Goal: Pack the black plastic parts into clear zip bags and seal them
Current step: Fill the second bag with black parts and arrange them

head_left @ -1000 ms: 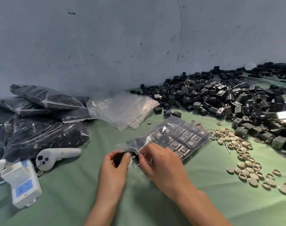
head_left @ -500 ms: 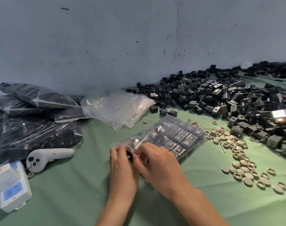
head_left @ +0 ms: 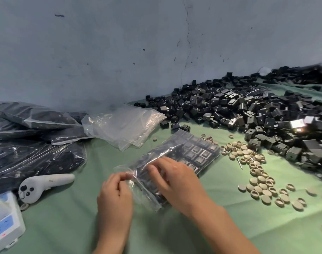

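A clear zip bag (head_left: pixel 196 153) filled with rows of black square plastic parts (head_left: pixel 204 154) lies flat on the green cloth (head_left: pixel 229 226) at the centre. The left hand (head_left: pixel 115 195) pinches the bag's loose mouth at its near left end, while the right hand (head_left: pixel 176 178) lies on top with fingers bent onto the film, pressing or pinching I cannot tell. A heap of loose black parts (head_left: pixel 248 110) fills the far right, round beige caps (head_left: pixel 255 173) are scattered right of the bag, and empty clear bags (head_left: pixel 123 125) lie far left of it.
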A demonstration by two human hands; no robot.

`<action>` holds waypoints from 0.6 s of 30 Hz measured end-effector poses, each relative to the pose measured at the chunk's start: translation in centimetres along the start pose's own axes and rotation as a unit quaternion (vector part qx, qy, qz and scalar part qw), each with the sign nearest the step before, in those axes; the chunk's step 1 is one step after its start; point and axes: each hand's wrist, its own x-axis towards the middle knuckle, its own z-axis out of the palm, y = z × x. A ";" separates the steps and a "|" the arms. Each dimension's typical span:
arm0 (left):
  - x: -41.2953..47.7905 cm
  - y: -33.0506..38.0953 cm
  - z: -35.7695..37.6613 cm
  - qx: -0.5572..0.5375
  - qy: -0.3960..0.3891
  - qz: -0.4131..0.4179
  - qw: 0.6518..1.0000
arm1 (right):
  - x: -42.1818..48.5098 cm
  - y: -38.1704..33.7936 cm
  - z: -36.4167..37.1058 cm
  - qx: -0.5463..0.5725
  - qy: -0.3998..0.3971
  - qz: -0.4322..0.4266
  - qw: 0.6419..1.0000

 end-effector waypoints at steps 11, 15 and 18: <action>0.3 14.2 13.9 0.018 -0.324 0.228 0.918 | 1.4 8.7 -9.3 0.427 0.494 0.433 0.621; -0.5 16.8 22.4 0.099 -0.408 0.292 0.859 | -0.5 11.4 -12.0 0.460 0.583 0.489 0.458; -1.0 18.3 27.3 0.139 -0.454 0.311 0.823 | -1.5 12.6 -13.4 0.492 0.587 0.506 0.397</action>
